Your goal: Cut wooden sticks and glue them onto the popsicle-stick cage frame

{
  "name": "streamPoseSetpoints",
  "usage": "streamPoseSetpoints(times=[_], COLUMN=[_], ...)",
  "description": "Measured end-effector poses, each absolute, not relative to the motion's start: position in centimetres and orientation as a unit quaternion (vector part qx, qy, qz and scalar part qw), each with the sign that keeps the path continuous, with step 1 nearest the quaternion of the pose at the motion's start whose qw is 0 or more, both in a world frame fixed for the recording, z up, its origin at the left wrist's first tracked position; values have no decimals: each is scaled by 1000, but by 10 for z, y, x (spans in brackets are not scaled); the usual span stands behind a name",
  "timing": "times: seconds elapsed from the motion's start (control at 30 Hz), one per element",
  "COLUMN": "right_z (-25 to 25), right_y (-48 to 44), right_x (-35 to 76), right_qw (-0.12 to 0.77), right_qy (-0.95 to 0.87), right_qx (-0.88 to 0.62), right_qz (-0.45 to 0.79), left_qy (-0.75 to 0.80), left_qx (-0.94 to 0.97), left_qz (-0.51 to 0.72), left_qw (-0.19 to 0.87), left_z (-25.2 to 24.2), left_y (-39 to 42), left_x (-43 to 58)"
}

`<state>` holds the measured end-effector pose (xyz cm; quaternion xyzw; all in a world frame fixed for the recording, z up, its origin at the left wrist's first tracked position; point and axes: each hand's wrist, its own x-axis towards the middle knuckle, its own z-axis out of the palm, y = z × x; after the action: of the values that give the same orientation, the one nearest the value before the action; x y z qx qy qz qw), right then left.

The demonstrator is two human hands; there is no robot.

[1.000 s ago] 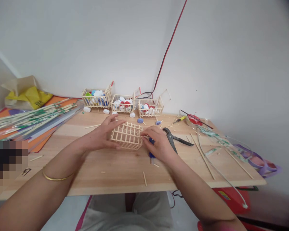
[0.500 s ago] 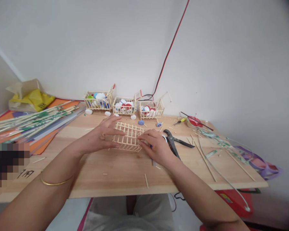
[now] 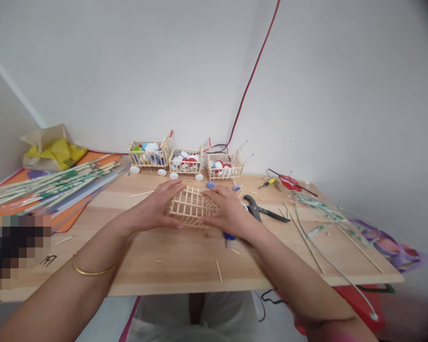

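Right, both hands are on the pale wooden stick lattice frame (image 3: 191,205), which sits mid-table on the light wooden tabletop (image 3: 171,256), a bit back from the front edge. The left hand (image 3: 156,210) cups its left side, fingers stretched along the top rail, thumb at the lower front edge. The right hand (image 3: 228,212) covers its right end, fingers spread and pressed on the sticks, hiding that end. So the frame is clamped between the two hands, with neither hand closed into a fist. There is a thin gold bangle (image 3: 92,272) on the left forearm.

A small blue object (image 3: 229,236) pokes out under the right wrist; what it is cannot be told. The black-handled pliers (image 3: 259,212) lie just right of the right hand. Behind the frame, by the wall, three small stick carts filled with coloured bottle caps (image 3: 186,160) stand in a row. A loose blue bottle cap (image 3: 210,185) lies between the carts and the frame.

Left: a bundle of long sticks in green-printed wrappers (image 3: 57,183) on orange sheets (image 3: 62,219), with a crumpled yellow bag (image 3: 55,151) behind. Right: a yellow-handled screwdriver (image 3: 269,181), a round red lid (image 3: 288,183), and a white cable (image 3: 328,262) trailing off the edge. A short loose stick (image 3: 218,271) lies near the front edge. A red wire (image 3: 251,78) runs up the wall.
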<state>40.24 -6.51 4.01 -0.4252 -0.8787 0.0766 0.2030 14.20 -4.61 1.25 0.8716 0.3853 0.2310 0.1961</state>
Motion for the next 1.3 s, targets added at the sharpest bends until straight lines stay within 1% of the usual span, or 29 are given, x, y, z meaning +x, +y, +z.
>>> streamPoseSetpoints(times=[0.33,0.73,0.83,1.03,1.3], right_z=[30,23,21,30,29], right_y=[-63,-62,-61,-62,-55], right_x=[401,409,413,420,425], right_qw=[210,257,291,386,425], right_qy=[-877,-873,-861,-826,-810], right_qx=[-424,-402,-401,-397,-382], right_qz=[80,106,111,108,128], left_qy=[377,417,425,398,381], left_qx=[874,843,837,851,867], left_qz=[250,238,243,297,313], left_qw=[176,243,245,172,76], left_z=[11,15,18,28,20], left_y=[-45,-48,-50,-56,-55], left_x=[142,149,152,158,160])
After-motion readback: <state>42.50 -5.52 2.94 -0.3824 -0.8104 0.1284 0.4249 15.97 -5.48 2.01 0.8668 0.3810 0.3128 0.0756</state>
